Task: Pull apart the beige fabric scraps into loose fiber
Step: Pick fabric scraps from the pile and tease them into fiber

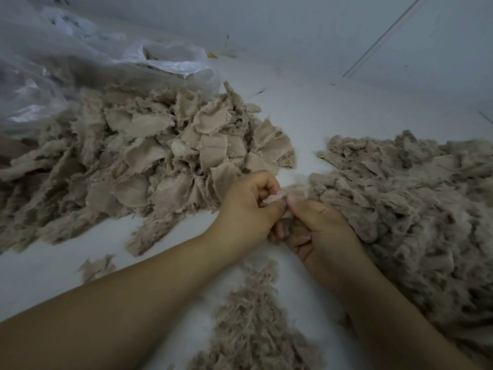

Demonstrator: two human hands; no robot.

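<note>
— What's laid out around you?

— Biggest is the heap of beige fabric scraps (149, 161) on the left of the white bench (306, 108), still flat squares with frayed edges. On the right lies a mound of loose fiber (416, 209), already fluffy, and a smaller drift of fiber (248, 321) sits near me between my forearms.

— Any containers?

— A clear plastic bag (88, 57) at far left, behind the scraps (what's inside I can't make out).

— And the piece in hand?

— One small scrap (277, 196), at centre, just beside the right mound. My left hand (245, 209) pinches its left end, my right hand (317, 231) its right end, both grips narrow and tight on it. It runs left to right between them, so I judge the pull goes straight outward.
</note>
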